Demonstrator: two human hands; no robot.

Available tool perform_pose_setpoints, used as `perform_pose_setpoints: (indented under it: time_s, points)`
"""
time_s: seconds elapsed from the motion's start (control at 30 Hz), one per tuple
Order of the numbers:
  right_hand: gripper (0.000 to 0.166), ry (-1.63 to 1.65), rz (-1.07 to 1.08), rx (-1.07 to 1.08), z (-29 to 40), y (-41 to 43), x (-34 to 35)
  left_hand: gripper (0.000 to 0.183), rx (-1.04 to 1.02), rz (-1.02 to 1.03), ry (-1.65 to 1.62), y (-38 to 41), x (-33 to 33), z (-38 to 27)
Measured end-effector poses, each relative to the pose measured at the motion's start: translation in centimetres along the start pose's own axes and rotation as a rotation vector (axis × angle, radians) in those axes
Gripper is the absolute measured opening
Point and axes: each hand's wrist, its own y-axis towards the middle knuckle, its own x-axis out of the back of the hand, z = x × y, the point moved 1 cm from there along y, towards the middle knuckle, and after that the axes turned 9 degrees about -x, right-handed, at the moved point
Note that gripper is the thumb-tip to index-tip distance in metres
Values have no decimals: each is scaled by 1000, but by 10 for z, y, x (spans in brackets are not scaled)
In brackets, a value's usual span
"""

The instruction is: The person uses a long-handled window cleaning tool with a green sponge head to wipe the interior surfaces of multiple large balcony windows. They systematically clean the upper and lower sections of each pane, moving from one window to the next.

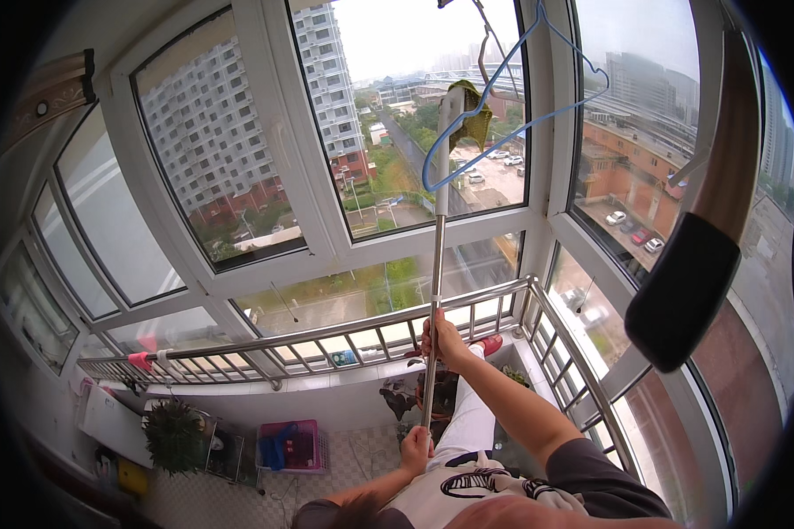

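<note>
Both of my hands are closed around a long metal pole (438, 264) that slants up in front of the windows. My left hand (413, 451) grips its lower end, close to my waist. Higher up, my right hand (446, 340) holds the shaft, level with the railing. The pole's upper section is white, and a yellow-green cloth (473, 125) hangs at its tip before the middle window pane (397, 198). A blue clothes hanger (503, 151) hangs from above and crosses in front of the pole's top; whether they touch, I cannot tell.
A stainless steel railing (370, 327) runs along the windows and turns at the corner. My foot in a red shoe (491, 344) rests near that corner. A dark-capped wooden bar (685, 291) hangs at right. Below stand potted plants (173, 436) and a pink basket (321, 446).
</note>
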Motion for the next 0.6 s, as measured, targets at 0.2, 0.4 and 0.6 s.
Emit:
perform_pose_setpoints:
  time_s: [0.2,0.4,0.6]
  points:
    - [30,-399,-124,162,-25,14,-28,73,353,303,-418,4,24,8]
    - [28,-957,-318,377,-2,-17,-67,71,540,616,-762,15,36,14]
    - [28,-992,-204,498,23,-32,-91,67,406,626,-810,31,28,-9]
